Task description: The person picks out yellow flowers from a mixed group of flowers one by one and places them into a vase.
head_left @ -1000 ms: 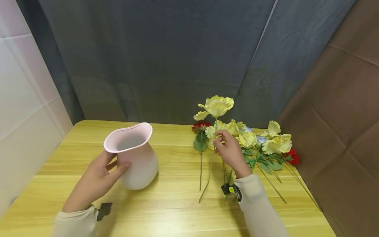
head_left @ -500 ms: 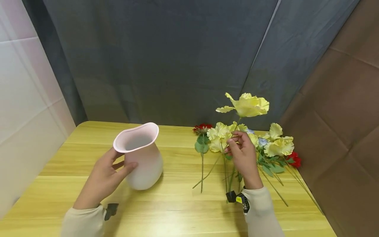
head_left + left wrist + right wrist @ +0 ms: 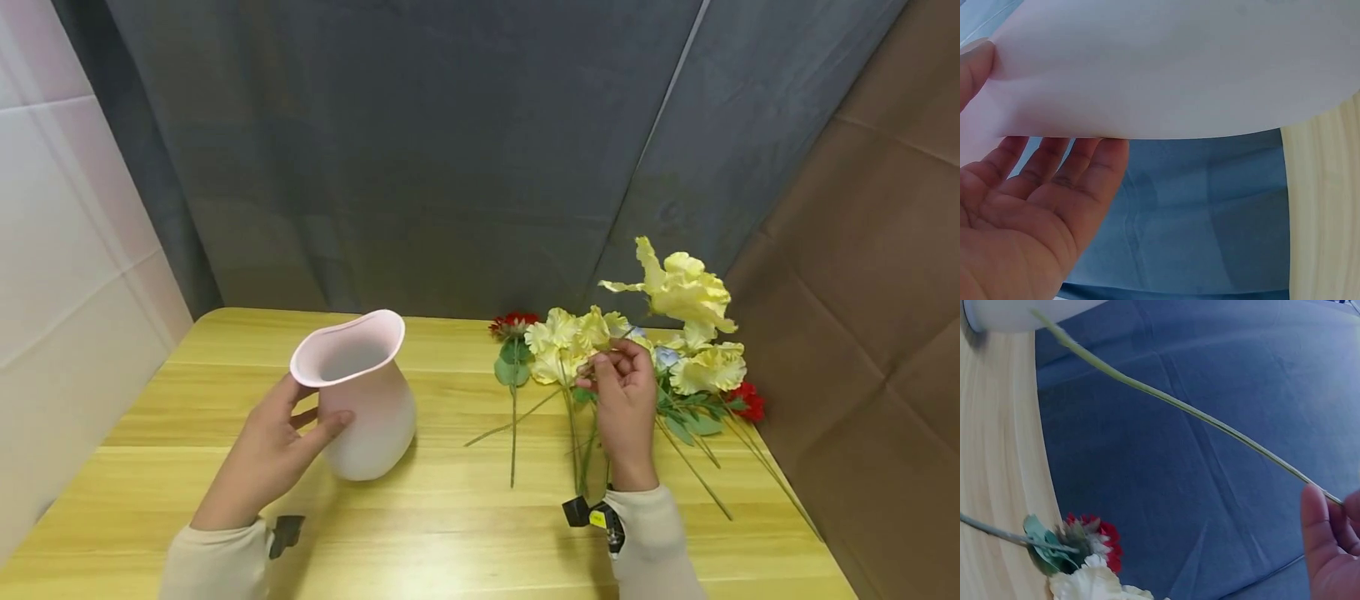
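A vase (image 3: 372,433), pink at the flared rim and white below, stands on the table at the left. My left hand (image 3: 266,454) grips its near left side, thumb on the front and fingers behind. Close up in the left wrist view, several fingertips touch the vase wall (image 3: 1166,69). My right hand (image 3: 628,408) pinches the stem of a yellow artificial flower (image 3: 688,287) between thumb and fingers. That flower's head tilts right, above the others. Its bare stem (image 3: 1210,419) slants away towards the vase in the right wrist view.
Several yellow flowers (image 3: 555,333) lie right of centre, with a red flower (image 3: 514,325) at their left. Another red flower (image 3: 747,402) and a light blue one (image 3: 666,358) lie at the right. Dark curtain behind, brown cloth wall right, white one left.
My right hand has moved right with the yellow flower, whose head now leans right while its stem end points left. My left hand still holds the vase; the view has shifted slightly.
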Demonstrator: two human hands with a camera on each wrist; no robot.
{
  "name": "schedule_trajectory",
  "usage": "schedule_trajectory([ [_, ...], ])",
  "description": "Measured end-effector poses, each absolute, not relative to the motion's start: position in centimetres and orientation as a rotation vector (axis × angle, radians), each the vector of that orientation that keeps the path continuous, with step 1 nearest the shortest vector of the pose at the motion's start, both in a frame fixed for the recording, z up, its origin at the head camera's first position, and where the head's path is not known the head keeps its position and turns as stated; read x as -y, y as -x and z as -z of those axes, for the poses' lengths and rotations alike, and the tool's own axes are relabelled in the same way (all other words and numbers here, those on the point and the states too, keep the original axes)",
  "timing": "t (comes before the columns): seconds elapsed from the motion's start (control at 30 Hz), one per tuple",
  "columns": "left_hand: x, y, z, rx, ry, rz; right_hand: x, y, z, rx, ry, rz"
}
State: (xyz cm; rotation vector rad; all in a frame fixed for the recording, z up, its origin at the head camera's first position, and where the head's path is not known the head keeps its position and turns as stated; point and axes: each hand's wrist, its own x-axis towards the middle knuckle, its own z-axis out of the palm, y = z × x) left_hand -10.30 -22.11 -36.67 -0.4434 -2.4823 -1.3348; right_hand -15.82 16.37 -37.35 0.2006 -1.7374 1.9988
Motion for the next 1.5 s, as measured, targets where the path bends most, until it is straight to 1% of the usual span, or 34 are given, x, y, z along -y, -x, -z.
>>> schedule_trajectory([
  [0.23,22.0,10.5,36.5,2.472,0.468,1.328,-15.7,15.3,37.5,1.475,-0.181,-2.037],
  [0.43,21.9,10.5,36.4,2.47,0.458,1.338,-14.3,14.9,37.0,1.193,-0.237,-2.094],
  [0.7,22.0,10.5,36.3,2.477,0.456,1.352,-12.2,14.7,35.0,0.925,-0.366,-2.101],
  [0.93,22.1,10.6,36.5,2.469,0.475,1.354,-10.5,14.8,32.9,0.837,-0.37,-2.082],
  [1.13,22.0,10.7,36.4,2.464,0.487,1.354,-9.1,15.0,31.8,0.832,-0.36,-2.087],
  [1.3,22.0,10.8,36.5,2.465,0.471,1.347,-7.4,15.1,31.6,0.883,-0.405,-2.082],
  [1.5,22.1,10.5,36.7,2.485,0.458,1.34,-5.7,15.0,32.4,1.01,-0.462,-2.014],
])
